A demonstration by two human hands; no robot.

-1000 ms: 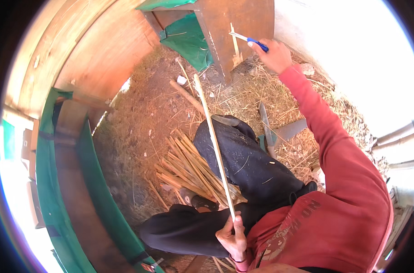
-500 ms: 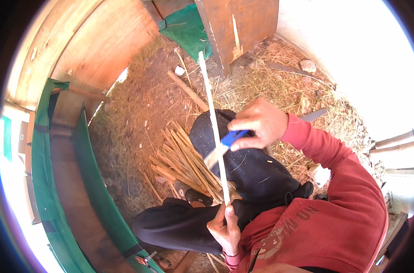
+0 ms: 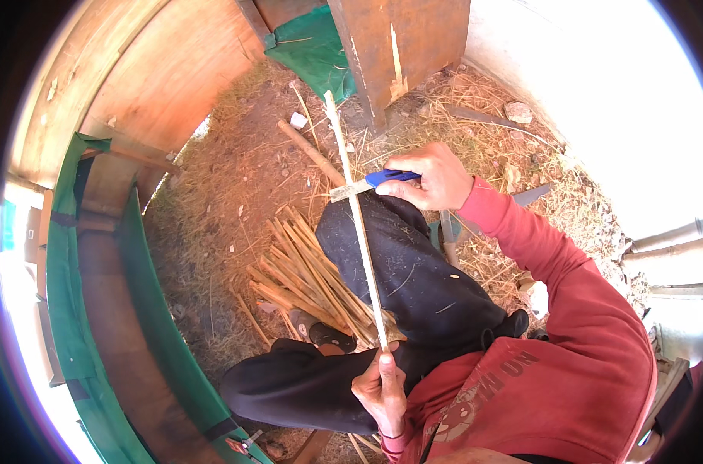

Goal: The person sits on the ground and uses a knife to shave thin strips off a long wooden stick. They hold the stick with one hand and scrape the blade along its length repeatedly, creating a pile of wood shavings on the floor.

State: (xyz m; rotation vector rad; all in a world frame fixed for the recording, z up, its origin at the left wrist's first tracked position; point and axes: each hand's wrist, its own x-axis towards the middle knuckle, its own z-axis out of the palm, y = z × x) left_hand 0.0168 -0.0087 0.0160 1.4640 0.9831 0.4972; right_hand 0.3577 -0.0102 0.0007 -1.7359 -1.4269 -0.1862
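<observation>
In my left hand (image 3: 381, 389), the fingers and thumb close round the near end of a long pale wooden stick (image 3: 365, 251). The stick slants away from me across my dark-trousered knee, its far end past the knee. My right hand (image 3: 435, 176) grips the blue handle of a knife (image 3: 394, 177) with a broad, flat blade. That blade lies across the stick, beyond the knee. Pale shavings dot the trousers. A bundle of split sticks (image 3: 301, 274) rests on the ground left of my knee, by my shoe (image 3: 330, 334).
A wooden board (image 3: 413, 54) stands ahead, beside green cloth (image 3: 313, 50). Along the left runs a green-edged wooden trough (image 3: 108, 309). Right of the knee, a metal blade (image 3: 531, 195) lies on straw. A round stick (image 3: 309, 151) lies beyond the knee.
My right hand has moved away from me with the knife, so the blade now crosses the stick farther out. The left hand keeps its hold near my lap.
</observation>
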